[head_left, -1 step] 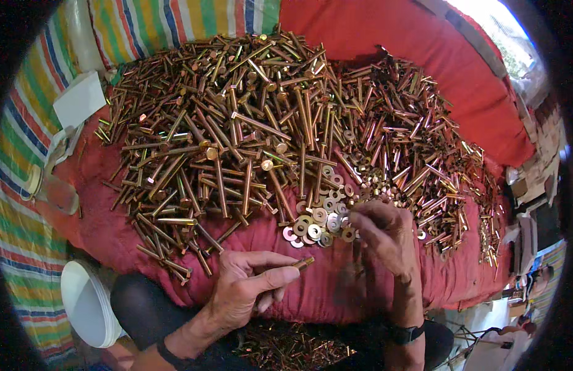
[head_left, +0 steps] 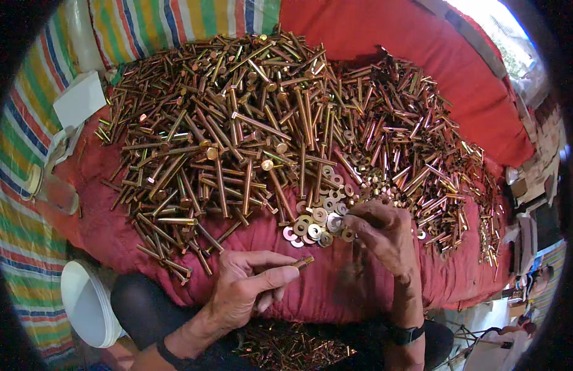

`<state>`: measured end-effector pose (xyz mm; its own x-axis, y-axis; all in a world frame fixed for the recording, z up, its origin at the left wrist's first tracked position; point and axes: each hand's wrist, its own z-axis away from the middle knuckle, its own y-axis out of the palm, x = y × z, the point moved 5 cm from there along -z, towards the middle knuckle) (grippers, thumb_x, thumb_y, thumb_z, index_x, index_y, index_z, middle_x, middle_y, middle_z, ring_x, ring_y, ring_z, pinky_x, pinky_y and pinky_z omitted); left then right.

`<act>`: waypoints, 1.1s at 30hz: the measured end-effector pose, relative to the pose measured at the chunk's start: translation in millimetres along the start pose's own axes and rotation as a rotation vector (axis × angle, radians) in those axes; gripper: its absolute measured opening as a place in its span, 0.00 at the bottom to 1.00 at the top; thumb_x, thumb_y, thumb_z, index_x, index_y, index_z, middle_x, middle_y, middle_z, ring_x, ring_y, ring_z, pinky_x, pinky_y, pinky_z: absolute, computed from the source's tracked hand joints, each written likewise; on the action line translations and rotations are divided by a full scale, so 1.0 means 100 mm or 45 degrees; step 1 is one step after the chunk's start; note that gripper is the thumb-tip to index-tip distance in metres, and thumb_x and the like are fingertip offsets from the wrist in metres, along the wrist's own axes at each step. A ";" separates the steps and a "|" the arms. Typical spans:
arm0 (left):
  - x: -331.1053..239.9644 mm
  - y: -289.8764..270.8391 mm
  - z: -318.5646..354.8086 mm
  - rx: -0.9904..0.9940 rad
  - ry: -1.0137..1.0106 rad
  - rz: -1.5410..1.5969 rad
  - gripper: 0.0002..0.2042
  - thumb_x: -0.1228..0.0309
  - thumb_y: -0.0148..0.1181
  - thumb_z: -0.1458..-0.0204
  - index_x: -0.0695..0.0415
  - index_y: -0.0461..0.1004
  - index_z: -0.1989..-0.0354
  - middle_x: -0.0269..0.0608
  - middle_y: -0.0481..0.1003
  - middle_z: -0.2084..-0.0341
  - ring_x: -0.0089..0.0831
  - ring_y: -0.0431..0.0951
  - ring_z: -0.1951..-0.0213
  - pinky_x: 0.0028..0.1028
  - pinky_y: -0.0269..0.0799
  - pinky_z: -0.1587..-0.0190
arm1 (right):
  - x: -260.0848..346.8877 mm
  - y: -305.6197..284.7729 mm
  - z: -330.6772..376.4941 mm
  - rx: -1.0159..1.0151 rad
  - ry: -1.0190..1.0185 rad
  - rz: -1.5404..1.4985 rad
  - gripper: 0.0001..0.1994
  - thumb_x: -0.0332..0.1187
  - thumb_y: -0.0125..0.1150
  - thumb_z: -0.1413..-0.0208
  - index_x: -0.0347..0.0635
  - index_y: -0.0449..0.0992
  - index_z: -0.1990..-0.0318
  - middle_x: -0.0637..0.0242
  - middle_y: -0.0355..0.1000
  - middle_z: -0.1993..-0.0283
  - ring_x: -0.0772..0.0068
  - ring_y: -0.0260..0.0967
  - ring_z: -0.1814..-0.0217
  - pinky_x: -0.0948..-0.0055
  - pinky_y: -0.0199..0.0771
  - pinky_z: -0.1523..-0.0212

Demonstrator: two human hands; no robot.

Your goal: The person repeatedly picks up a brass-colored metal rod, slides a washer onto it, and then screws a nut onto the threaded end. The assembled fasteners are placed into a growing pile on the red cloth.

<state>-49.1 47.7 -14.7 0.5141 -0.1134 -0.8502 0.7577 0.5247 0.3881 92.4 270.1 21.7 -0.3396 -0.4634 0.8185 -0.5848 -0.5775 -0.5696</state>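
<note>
My left hand (head_left: 243, 284) is closed round a brass-coloured bolt (head_left: 305, 263), whose threaded end juts out past the thumb and forefinger toward the right. Most of its shank is hidden in the palm. At the right side of a small pile of flat washers (head_left: 314, 230), my right hand (head_left: 385, 238) has thumb and forefinger pinched on the edge of a shiny washer (head_left: 334, 223). Small nuts (head_left: 376, 185) lie just beyond these fingers. A large heap of long bolts (head_left: 237, 130) spreads behind the washers.
Shorter metal pieces (head_left: 416, 161) form a second heap at the right. Everything lies on a red cloth (head_left: 360, 284). White stacked buckets (head_left: 88, 303) stand at the lower left, and more small metal parts (head_left: 292, 347) sit between my legs. A striped sheet (head_left: 26, 185) borders the left.
My right hand's fingertips have shifted slightly left and closed together at a washer. The left hand and its bolt are unmoved.
</note>
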 end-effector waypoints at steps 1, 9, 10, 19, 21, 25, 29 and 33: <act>0.00 -0.01 0.00 -0.011 -0.002 -0.004 0.11 0.73 0.69 0.42 0.68 0.84 0.55 0.41 0.80 0.80 0.19 0.69 0.87 0.20 0.61 0.85 | 0.01 -0.01 0.00 0.021 -0.017 0.052 0.13 0.34 0.70 0.37 0.33 0.84 0.51 0.58 0.82 0.59 0.65 0.80 0.58 0.69 0.78 0.54; 0.02 -0.02 0.02 0.014 -0.010 0.043 0.11 0.73 0.68 0.41 0.69 0.83 0.55 0.41 0.80 0.79 0.21 0.71 0.87 0.20 0.63 0.85 | -0.04 0.21 0.05 0.036 -0.437 0.595 0.10 0.28 0.70 0.41 0.38 0.83 0.53 0.57 0.78 0.60 0.57 0.78 0.63 0.61 0.79 0.61; 0.02 -0.03 0.01 0.017 -0.017 0.051 0.11 0.73 0.69 0.41 0.69 0.83 0.56 0.41 0.80 0.79 0.21 0.72 0.86 0.20 0.63 0.84 | -0.06 0.29 0.08 0.105 -0.514 0.801 0.10 0.29 0.69 0.41 0.38 0.83 0.53 0.55 0.77 0.59 0.53 0.78 0.62 0.59 0.79 0.60; -0.02 -0.03 0.03 0.032 -0.016 0.024 0.13 0.71 0.71 0.44 0.69 0.84 0.57 0.42 0.81 0.76 0.21 0.76 0.80 0.20 0.68 0.79 | 0.15 0.24 0.11 0.074 -0.254 0.244 0.12 0.26 0.64 0.35 0.31 0.80 0.46 0.57 0.79 0.56 0.60 0.81 0.56 0.66 0.80 0.56; -0.04 -0.04 0.03 0.030 -0.016 0.021 0.13 0.71 0.71 0.44 0.69 0.84 0.57 0.42 0.81 0.76 0.21 0.76 0.80 0.19 0.67 0.79 | 0.17 0.24 0.13 0.128 0.082 -0.169 0.13 0.27 0.64 0.34 0.29 0.81 0.45 0.58 0.81 0.56 0.67 0.82 0.56 0.70 0.81 0.56; -0.08 -0.06 0.03 0.037 -0.007 0.018 0.12 0.71 0.71 0.43 0.69 0.84 0.59 0.42 0.81 0.76 0.20 0.75 0.80 0.19 0.66 0.79 | 0.36 0.29 0.22 0.182 0.152 -0.669 0.13 0.26 0.67 0.35 0.25 0.81 0.48 0.56 0.81 0.62 0.65 0.83 0.66 0.69 0.85 0.63; -0.12 -0.08 0.04 0.080 0.000 0.022 0.10 0.71 0.70 0.43 0.68 0.85 0.62 0.41 0.80 0.77 0.19 0.74 0.81 0.19 0.64 0.80 | 0.47 0.38 0.30 0.266 0.087 -0.578 0.13 0.30 0.71 0.36 0.29 0.82 0.50 0.62 0.83 0.67 0.70 0.83 0.67 0.72 0.82 0.64; -0.12 -0.09 0.04 0.066 -0.023 0.040 0.10 0.71 0.69 0.42 0.68 0.84 0.63 0.41 0.80 0.78 0.19 0.72 0.83 0.19 0.62 0.81 | 0.49 0.45 0.34 0.323 0.110 -0.689 0.13 0.30 0.71 0.37 0.31 0.83 0.48 0.61 0.83 0.62 0.73 0.82 0.66 0.73 0.79 0.63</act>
<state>-60.0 40.7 -6.3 0.5446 -0.1128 -0.8311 0.7608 0.4836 0.4328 74.5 198.5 33.7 -0.1076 -0.0086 0.9942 -0.5006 -0.8635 -0.0616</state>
